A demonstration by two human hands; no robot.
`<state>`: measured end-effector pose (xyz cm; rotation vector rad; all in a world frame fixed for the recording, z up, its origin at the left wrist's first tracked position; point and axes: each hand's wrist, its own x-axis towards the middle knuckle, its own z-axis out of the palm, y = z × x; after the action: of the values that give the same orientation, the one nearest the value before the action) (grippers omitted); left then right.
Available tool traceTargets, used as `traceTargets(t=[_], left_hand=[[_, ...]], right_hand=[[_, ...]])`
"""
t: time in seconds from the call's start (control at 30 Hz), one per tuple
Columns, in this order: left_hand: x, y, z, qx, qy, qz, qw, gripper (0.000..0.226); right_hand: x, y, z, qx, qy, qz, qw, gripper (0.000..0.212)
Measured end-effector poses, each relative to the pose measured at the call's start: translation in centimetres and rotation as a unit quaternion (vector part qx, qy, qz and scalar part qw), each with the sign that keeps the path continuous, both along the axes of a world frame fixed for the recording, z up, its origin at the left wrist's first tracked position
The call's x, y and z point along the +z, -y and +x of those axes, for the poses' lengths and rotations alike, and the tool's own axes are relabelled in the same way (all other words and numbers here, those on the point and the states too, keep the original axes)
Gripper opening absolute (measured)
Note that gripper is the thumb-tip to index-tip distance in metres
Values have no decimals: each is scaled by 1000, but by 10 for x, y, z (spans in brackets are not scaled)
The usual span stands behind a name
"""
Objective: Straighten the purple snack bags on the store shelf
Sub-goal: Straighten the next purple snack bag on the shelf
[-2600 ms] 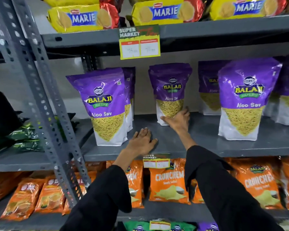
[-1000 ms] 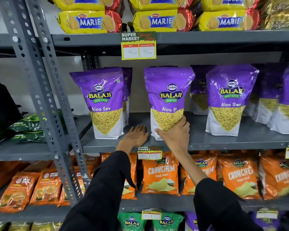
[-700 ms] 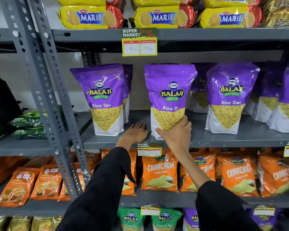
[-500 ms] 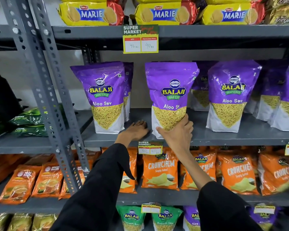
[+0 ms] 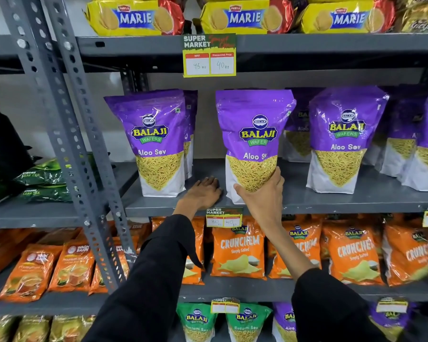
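Observation:
Purple Aloo Sev snack bags stand in a row on the grey middle shelf. My right hand grips the lower front of the middle purple bag, which stands upright near the shelf's front edge. My left hand lies flat, palm down, on the shelf between that bag and the left purple bag. Another purple bag stands to the right, with more behind it and at the far right, partly hidden.
A slotted grey upright crosses the left side. Yellow Marie biscuit packs fill the shelf above, with a price tag hanging from its edge. Orange Crunchem bags sit on the shelf below. Green tea packs lie left.
My right hand has pulled the middle purple bag from the back of the shelf to the front edge and keeps holding it. My left hand stays flat on the shelf.

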<state>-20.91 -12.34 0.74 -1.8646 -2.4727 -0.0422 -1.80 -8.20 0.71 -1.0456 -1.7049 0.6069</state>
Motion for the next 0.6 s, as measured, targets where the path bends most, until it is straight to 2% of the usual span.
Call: traceTargets(t=[0.37, 0.6], left_hand=[[0, -2, 2, 24, 41, 7, 999, 63], [-1, -3, 2, 25, 33, 2, 999, 63]], right_hand=[[0, -7, -8, -17, -8, 9, 1000, 117], [4, -18, -16, -14, -5, 3, 1000, 114]])
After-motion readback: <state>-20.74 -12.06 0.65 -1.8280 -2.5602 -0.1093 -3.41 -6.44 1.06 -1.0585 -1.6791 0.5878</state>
